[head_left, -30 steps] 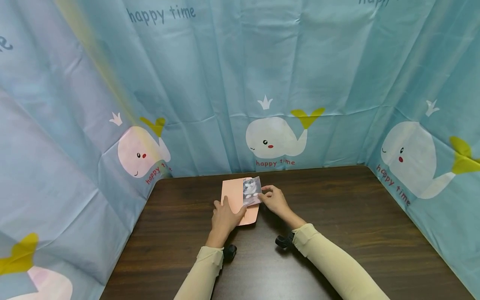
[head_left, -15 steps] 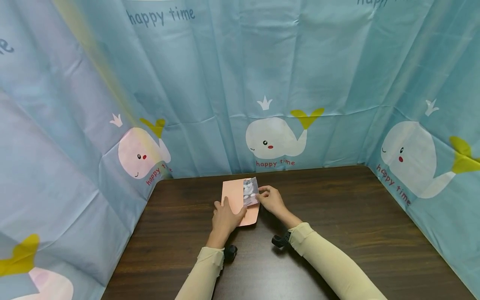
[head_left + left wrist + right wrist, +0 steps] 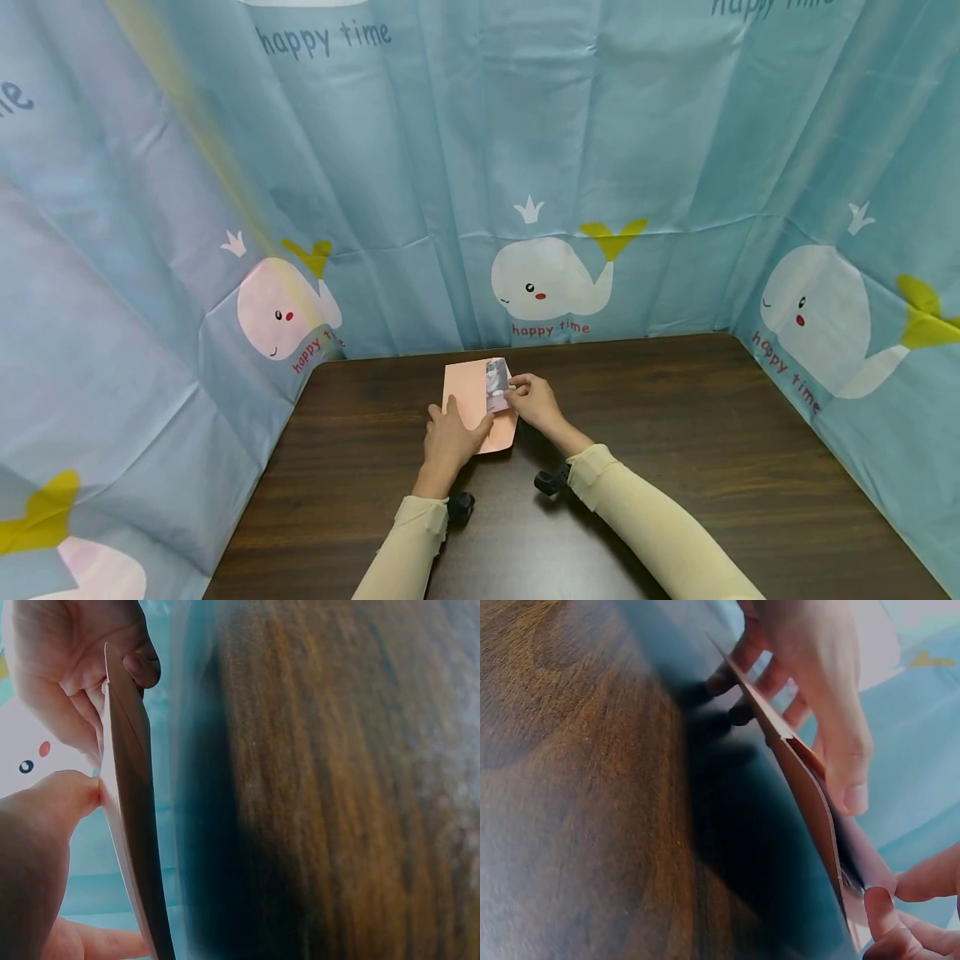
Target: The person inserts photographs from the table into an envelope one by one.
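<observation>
A pink paper envelope [image 3: 463,390] is held just above the dark table in the head view. My left hand [image 3: 447,435] grips it, thumb on the upper face and fingers reaching underneath, as the right wrist view shows. A small photo [image 3: 497,385] of a grey-and-white cat sits partly inside the envelope's right-hand opening. Thumb and fingertips of my right hand [image 3: 536,402] pinch the photo's outer edge. From the right wrist, the envelope [image 3: 804,791] gapes at its mouth around the photo. Seen edge-on from the left wrist, the envelope [image 3: 126,780] hides the photo.
The brown wood-grain table [image 3: 675,433] stretches around both arms. Blue curtains [image 3: 420,167] with whale prints hang behind and at both sides, meeting the table's back edge. Black wrist cameras [image 3: 552,481] are worn under both wrists.
My right hand has moved left, sliding the photo farther into the envelope, so less of it shows. The left hand has kept its hold with hardly any movement.
</observation>
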`<act>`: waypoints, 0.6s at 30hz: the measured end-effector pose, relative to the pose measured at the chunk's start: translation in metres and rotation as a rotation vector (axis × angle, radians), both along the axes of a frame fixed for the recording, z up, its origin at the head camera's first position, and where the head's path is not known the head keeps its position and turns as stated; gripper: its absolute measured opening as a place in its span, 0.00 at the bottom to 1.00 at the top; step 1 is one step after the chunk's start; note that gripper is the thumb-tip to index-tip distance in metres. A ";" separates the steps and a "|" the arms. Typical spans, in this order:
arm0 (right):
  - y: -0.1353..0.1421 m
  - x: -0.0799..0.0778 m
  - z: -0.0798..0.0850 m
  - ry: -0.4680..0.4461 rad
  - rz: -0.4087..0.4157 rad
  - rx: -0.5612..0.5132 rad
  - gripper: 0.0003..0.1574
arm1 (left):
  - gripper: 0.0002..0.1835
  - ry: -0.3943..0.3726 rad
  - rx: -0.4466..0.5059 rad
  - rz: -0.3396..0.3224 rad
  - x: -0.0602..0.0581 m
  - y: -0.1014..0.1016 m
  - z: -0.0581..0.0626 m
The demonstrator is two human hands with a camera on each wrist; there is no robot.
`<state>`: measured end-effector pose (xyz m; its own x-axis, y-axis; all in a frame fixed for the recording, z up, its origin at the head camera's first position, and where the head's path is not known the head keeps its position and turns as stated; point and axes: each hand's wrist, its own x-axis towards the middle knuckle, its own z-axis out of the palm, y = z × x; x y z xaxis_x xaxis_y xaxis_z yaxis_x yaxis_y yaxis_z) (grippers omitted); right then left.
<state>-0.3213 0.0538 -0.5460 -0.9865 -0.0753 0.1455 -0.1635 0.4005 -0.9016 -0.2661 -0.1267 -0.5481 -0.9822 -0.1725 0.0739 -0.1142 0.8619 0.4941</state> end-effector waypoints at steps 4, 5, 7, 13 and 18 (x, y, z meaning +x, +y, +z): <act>-0.003 0.001 -0.002 -0.014 0.011 0.009 0.18 | 0.55 0.001 -0.003 0.002 0.001 0.001 0.000; -0.004 0.002 -0.003 -0.020 0.014 0.011 0.18 | 0.55 0.000 -0.004 0.002 0.002 0.001 0.000; -0.007 0.003 -0.005 -0.024 0.015 0.021 0.17 | 0.55 -0.001 -0.007 0.002 0.003 0.001 -0.001; -0.013 0.003 -0.006 0.000 -0.020 0.109 0.16 | 0.54 0.026 -0.005 0.001 0.005 0.001 -0.001; -0.020 0.004 -0.001 0.020 -0.070 0.207 0.16 | 0.54 0.046 -0.009 0.000 0.003 0.000 0.001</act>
